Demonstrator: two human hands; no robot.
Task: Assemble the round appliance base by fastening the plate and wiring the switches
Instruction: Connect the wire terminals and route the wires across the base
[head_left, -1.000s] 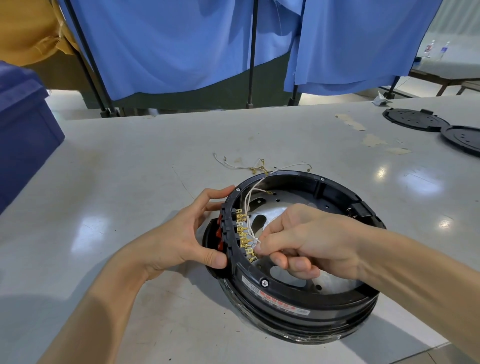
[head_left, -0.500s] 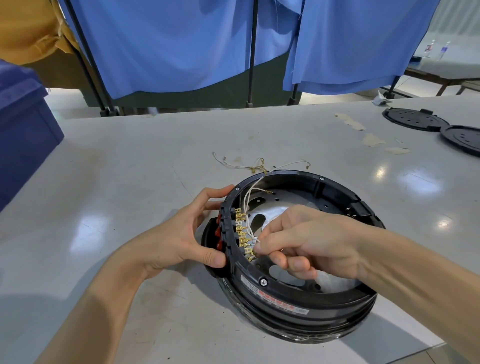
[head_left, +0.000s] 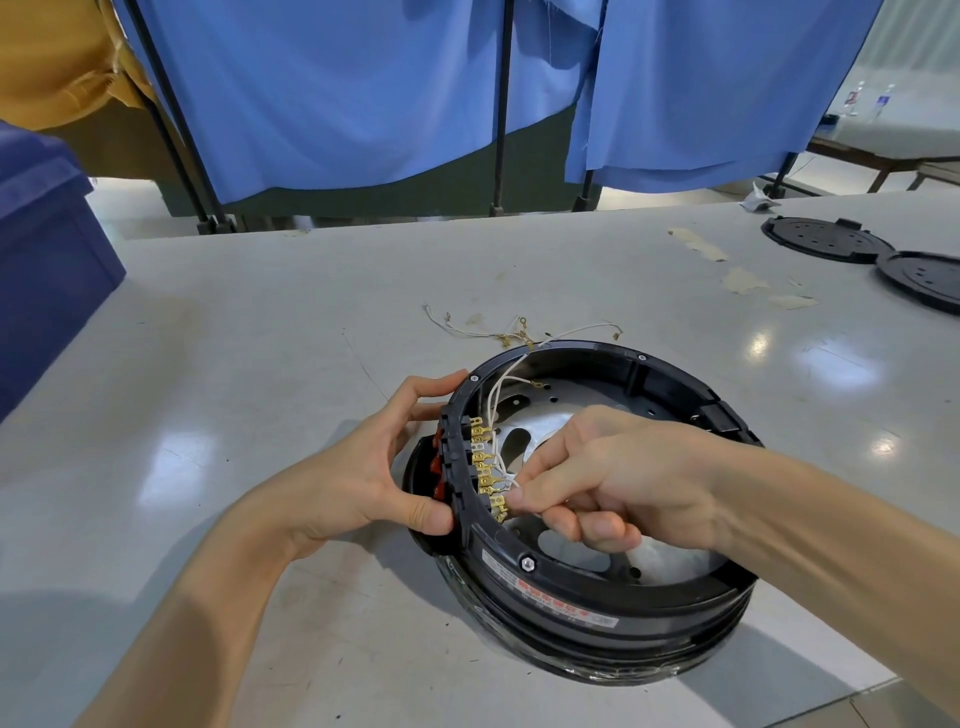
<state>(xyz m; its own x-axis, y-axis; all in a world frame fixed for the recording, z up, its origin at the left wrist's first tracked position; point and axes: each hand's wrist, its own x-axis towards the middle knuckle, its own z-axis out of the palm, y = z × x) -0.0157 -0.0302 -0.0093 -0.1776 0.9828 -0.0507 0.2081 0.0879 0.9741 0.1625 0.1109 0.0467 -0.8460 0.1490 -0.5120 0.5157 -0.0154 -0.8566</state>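
The round appliance base (head_left: 582, 582) sits on the surface (head_left: 260, 338) at its near right, close to the surface's near edge. The left hand (head_left: 363, 467) grips the base's left wall, thumb on the near side and fingers curled over the far side of the red switches (head_left: 440, 467). The right hand (head_left: 613, 478) reaches inside the ring, thumb and forefinger pinched on a white wire (head_left: 511, 486) at the nearest of the brass terminals (head_left: 483, 462), its other fingers curled under. The likeliest slip, as I judge it, is pushing at an angle: that could bend a thin brass tab or leave the connector only half seated. The tabs stand close together, so the wire could also land on the wrong one. A tug on the wires already fitted might pull them loose, and if the left hand eases off, the push could shove the base toward the edge. More loose wires (head_left: 498, 332) lie just beyond the far rim. Being round, the base has no real long axis; its open side faces up, showing the metal plate (head_left: 550, 400) inside. The switch bank faces left, its row of terminals running from near to far.
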